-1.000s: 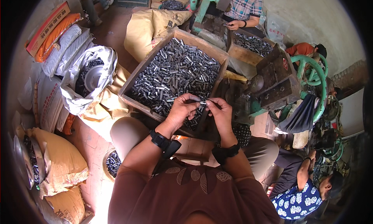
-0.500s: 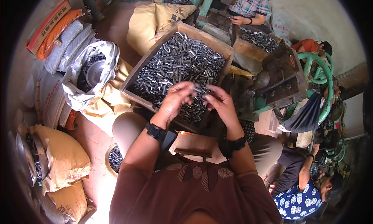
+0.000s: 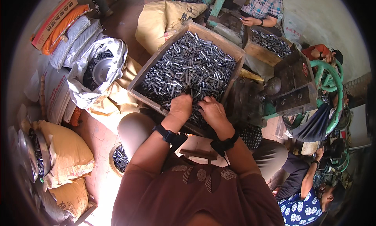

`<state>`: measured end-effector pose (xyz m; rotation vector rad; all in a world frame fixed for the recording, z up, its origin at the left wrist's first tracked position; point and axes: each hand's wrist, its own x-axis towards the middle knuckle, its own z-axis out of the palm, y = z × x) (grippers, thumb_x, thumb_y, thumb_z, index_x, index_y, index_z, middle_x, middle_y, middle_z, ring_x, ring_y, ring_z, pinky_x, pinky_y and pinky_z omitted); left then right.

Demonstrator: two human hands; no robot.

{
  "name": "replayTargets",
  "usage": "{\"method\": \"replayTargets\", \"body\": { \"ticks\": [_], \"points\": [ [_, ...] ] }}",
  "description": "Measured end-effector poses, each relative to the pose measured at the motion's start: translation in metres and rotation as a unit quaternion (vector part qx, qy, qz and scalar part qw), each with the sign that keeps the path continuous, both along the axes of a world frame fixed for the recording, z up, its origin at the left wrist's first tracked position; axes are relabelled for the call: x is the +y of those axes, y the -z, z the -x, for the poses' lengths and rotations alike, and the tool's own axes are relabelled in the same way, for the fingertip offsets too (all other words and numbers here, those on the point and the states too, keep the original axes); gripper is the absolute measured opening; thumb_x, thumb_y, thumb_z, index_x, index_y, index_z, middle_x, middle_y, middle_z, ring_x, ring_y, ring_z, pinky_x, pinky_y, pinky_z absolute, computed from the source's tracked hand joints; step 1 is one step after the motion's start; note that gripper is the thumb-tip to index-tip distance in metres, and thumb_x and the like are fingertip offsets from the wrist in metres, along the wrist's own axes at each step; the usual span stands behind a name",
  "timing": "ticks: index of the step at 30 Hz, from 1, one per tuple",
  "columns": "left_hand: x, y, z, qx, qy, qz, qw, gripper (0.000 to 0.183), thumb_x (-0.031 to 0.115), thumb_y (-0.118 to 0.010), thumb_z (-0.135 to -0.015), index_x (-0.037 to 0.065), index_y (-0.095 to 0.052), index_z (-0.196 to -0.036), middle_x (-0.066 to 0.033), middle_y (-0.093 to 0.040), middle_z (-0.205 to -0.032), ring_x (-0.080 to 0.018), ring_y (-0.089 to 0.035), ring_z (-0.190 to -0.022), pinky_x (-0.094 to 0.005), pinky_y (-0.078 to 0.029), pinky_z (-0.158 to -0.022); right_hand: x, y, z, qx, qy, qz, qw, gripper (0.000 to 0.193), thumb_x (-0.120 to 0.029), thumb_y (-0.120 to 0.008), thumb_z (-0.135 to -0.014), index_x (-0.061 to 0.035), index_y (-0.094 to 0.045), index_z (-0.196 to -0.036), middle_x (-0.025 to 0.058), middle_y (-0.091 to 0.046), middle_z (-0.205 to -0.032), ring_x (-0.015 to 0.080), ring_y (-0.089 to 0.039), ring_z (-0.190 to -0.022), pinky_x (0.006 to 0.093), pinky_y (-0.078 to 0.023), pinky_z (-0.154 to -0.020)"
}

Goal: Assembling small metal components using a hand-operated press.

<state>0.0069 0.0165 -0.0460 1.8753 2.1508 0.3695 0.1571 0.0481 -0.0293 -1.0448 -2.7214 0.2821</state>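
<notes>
Down among metal sleeves (image 3: pixel 188 57) with left hand (image 3: pixel 182 106) and right hand (image 3: pixel 212 110) apart, cannot tell grasp; could get nicked on any rough edges.

"Where is the glare?"
"Lower left: light bleaches the reddish brick floor (image 3: pixel 103 188) beside me white."
"And elsewhere?"
"Small silvery metal tubes (image 3: pixel 188 63) glint mid-frame; the far right sinks into shadow, and my fisheye view bends toward black corners."
</notes>
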Motion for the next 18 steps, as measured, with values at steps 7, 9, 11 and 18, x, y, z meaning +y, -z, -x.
{"method": "replayTargets", "body": {
  "ticks": [7,9,11,18],
  "points": [
    [-0.001,-0.005,-0.003,-0.061,-0.028,0.036,0.997,0.012,0.007,-0.058,-0.07,0.004,-0.064,-0.08,-0.0174,-0.063,-0.087,-0.0303,-0.063,-0.083,-0.0364,-0.05,-0.074,0.007,-0.005,0.008,0.103,0.067,0.006,0.992,0.019,-0.007,-0.062,-0.07,-0.0083,-0.061,-0.089,0.0077,-0.055,-0.089,0.0258,-0.055,-0.087,0.036,-0.049,-0.07],
    [-0.001,-0.005,-0.002,-0.072,-0.018,0.029,0.997,0.013,0.009,-0.059,-0.071,0.004,-0.063,-0.082,-0.0178,-0.062,-0.088,-0.0309,-0.062,-0.084,-0.037,-0.05,-0.075,0.015,-0.005,0.017,0.138,0.079,-0.03,0.987,0.019,-0.007,-0.06,-0.069,-0.0076,-0.061,-0.088,0.0074,-0.056,-0.09,0.0259,-0.055,-0.087,0.0356,-0.049,-0.07],
    [0.0,-0.006,0.002,-0.083,-0.008,0.022,0.996,0.015,0.01,-0.059,-0.071,0.003,-0.063,-0.083,-0.0182,-0.062,-0.089,-0.0314,-0.061,-0.085,-0.0376,-0.049,-0.075,0.023,0.005,0.024,0.076,-0.006,-0.105,0.992,0.017,-0.005,-0.057,-0.069,-0.0058,-0.06,-0.085,0.007,-0.055,-0.089,0.0261,-0.055,-0.085,0.0349,-0.049,-0.068],
    [0.004,-0.01,0.01,-0.168,-0.06,-0.006,0.984,0.019,0.014,-0.06,-0.072,0.0,-0.06,-0.086,-0.0201,-0.062,-0.083,-0.0347,-0.059,-0.085,-0.0404,-0.047,-0.075,0.017,0.008,0.021,0.04,0.024,-0.084,0.995,0.012,-0.012,-0.061,-0.071,-0.0048,-0.061,-0.081,0.008,-0.055,-0.079,0.0257,-0.056,-0.078,0.0354,-0.049,-0.064]
  ]
}}
